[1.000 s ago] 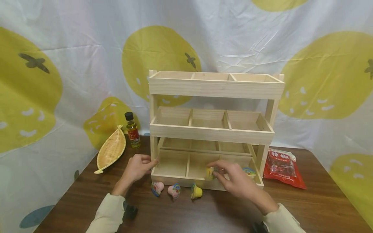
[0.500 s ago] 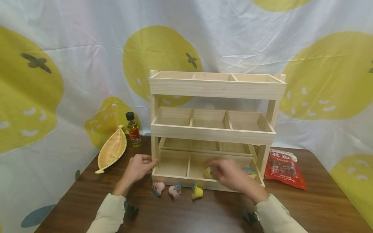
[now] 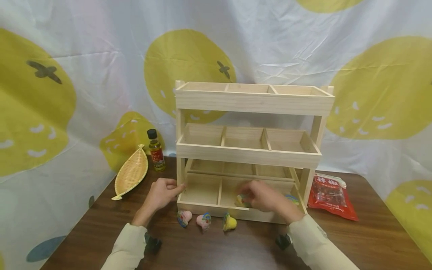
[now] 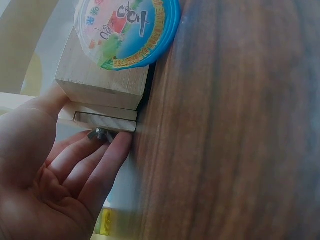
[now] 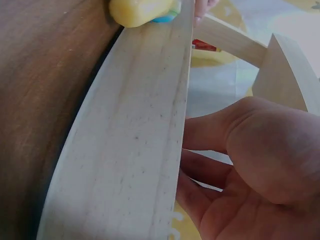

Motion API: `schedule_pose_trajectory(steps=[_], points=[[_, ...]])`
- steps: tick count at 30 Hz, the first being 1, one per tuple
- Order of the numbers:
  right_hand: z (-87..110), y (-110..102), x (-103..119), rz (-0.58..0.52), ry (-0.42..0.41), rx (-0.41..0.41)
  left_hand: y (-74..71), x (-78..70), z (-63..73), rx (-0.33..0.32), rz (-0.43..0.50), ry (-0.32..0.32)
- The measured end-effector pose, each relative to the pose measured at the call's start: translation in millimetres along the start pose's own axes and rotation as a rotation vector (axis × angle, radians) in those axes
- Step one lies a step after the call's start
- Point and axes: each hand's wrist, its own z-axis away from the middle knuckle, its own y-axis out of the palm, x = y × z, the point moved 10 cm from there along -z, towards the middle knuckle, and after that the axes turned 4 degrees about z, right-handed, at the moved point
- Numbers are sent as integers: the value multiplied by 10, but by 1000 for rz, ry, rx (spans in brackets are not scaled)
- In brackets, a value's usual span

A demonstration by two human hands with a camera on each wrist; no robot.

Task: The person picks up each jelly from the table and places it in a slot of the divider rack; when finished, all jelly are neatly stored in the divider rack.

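Note:
A wooden three-tier rack (image 3: pixel 248 103) with divided trays stands on the table. My left hand (image 3: pixel 161 193) grips its lower left corner, thumb on one side and fingers near a wing nut (image 4: pixel 100 134) in the left wrist view. My right hand (image 3: pixel 266 197) reaches into the middle compartment of the bottom tray and holds a jelly cup (image 3: pixel 241 201). In the right wrist view, the front board (image 5: pixel 125 135) hides these fingertips. Another jelly cup (image 3: pixel 293 199) lies in the right compartment, partly behind my hand. Two pink cups (image 3: pixel 184 217) and a yellow cup (image 3: pixel 230 222) lie before the rack.
A boat-shaped wicker basket (image 3: pixel 132 172) and a bottle of oil (image 3: pixel 156 153) stand to the rack's left. On its right lies a red snack packet (image 3: pixel 330 197). A patterned curtain (image 3: pixel 256 41) hangs behind the table.
My right hand has moved slightly left and lower into the middle compartment with the jelly cup. My left hand stays on the rack's corner. The head view has shifted a little.

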Motion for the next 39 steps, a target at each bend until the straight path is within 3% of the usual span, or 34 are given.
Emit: schedule_pose_trajectory(steps=[7, 19, 24, 29, 35, 39], points=[[-29, -15, 58, 46, -13, -8, 4, -2, -10, -3, 7, -5], [-21, -178, 105, 237, -105, -225, 5, 3, -18, 3, 9, -17], [20, -237, 109, 340, -77, -334, -3, 11, -16, 7, -4, -10], [13, -135, 24, 342, -29, -309, 1, 33, -5, 8, 9, -18], [48, -122, 21, 270, -131, -340, 18, 23, -3, 20, 28, -14], [93, -142, -3, 190, -148, -296, -2, 10, -11, 15, 19, -20]])
